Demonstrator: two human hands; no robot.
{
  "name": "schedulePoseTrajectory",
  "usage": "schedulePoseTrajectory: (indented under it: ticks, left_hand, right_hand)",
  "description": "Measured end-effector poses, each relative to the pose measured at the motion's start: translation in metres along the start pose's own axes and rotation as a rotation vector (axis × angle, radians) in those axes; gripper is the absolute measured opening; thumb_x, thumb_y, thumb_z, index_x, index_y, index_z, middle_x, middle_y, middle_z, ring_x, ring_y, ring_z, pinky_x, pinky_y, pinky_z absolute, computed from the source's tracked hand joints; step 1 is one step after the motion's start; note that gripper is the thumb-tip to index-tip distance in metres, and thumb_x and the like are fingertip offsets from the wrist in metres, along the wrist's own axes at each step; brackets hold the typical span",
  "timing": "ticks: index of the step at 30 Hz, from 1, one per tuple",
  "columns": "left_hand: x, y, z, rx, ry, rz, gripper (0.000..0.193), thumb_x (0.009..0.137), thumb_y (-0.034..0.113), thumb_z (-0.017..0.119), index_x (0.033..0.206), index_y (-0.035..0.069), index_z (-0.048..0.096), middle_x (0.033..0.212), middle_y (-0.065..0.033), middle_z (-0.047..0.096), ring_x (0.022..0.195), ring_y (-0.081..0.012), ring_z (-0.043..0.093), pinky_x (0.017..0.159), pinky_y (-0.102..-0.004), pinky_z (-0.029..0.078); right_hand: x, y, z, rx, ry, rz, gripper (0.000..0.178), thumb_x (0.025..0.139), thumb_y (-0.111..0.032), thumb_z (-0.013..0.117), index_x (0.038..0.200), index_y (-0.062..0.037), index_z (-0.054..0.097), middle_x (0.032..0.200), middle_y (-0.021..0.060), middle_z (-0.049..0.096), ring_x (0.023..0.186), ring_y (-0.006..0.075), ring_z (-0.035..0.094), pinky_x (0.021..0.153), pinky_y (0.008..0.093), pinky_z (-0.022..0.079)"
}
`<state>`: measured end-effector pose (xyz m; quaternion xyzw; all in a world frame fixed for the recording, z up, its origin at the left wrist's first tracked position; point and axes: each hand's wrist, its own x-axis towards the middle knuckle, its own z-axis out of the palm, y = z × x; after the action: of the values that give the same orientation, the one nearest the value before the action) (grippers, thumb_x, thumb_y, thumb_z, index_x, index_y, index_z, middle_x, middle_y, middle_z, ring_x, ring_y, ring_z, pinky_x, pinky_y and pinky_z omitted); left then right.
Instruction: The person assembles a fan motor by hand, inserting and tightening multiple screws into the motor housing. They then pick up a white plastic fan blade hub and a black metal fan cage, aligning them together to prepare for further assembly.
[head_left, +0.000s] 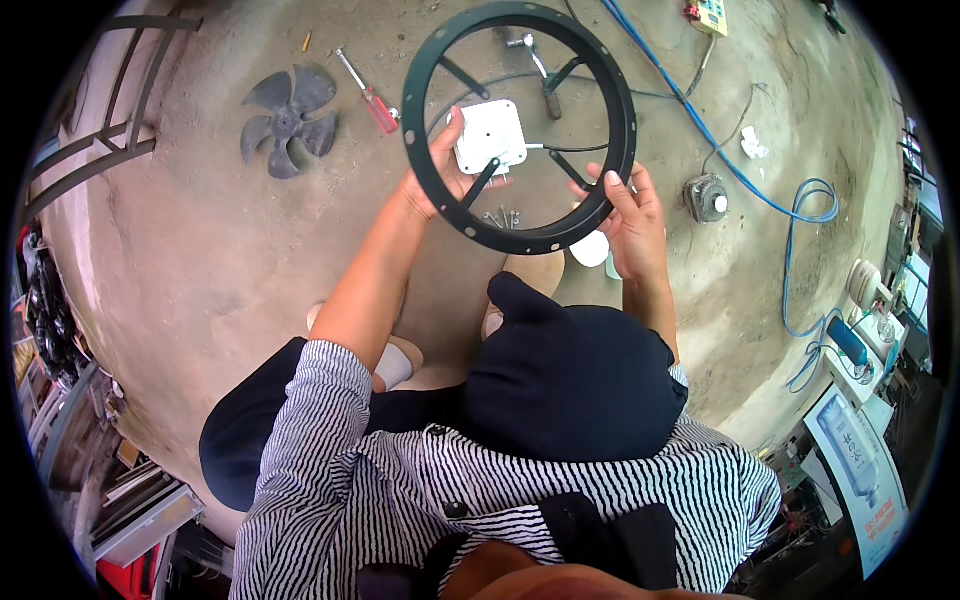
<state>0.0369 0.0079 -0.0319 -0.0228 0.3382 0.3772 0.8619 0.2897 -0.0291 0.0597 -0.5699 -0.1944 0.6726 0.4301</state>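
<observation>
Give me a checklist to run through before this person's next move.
1. Right hand on the black ring: ok, gripping its rim.
2. Left hand on the white square box: ok, thumb at its edge.
3. Box fastened to ring: cannot tell.
4. Small screws gathered up: not ok, lying loose on the floor.
5. Red-handled screwdriver in sight: ok, left of the ring.

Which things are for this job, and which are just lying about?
Probably for the job:
black round spoked frame, in right hand
white square box, in left hand
grey five-bladed fan
small silver bolts

Probably just lying about:
crumpled white paper
long blue cable
</observation>
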Motion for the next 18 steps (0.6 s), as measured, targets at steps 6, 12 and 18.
schedulePoseTrajectory:
  ticks: [6,12,18]
  left_hand:
    - [-0.016,0.022,0.006,0.026,-0.148,0.066,0.082,0.099,0.070,0.032,0.154,0.010,0.033,0.149,-0.0159,0.048,0.134,-0.0364,0.052,0.103,-0.0650,0.046]
    - [-0.025,0.029,0.013,0.019,-0.171,0.107,0.088,0.097,0.074,0.026,0.154,0.007,0.033,0.150,-0.0166,0.047,0.134,-0.0366,0.051,0.104,-0.0643,0.046]
    - [-0.026,0.031,0.011,-0.054,-0.208,0.080,0.087,0.098,0.073,0.021,0.152,0.006,0.035,0.148,-0.0169,0.049,0.132,-0.0367,0.053,0.104,-0.0633,0.047]
  right_hand:
    - [0.004,0.004,0.029,-0.134,-0.123,0.007,0.029,0.102,-0.014,0.061,0.127,-0.0027,0.052,0.117,0.0126,0.067,0.100,0.0211,0.070,0.080,0.0324,0.061]
    - [0.010,-0.003,0.034,-0.207,-0.118,-0.047,0.031,0.102,-0.017,0.061,0.129,-0.0031,0.053,0.117,0.0119,0.067,0.101,0.0220,0.070,0.080,0.0343,0.061]
    - [0.008,-0.003,0.032,-0.203,-0.095,-0.070,0.031,0.103,-0.016,0.060,0.130,-0.0029,0.052,0.119,0.0131,0.067,0.103,0.0244,0.070,0.081,0.0357,0.062]
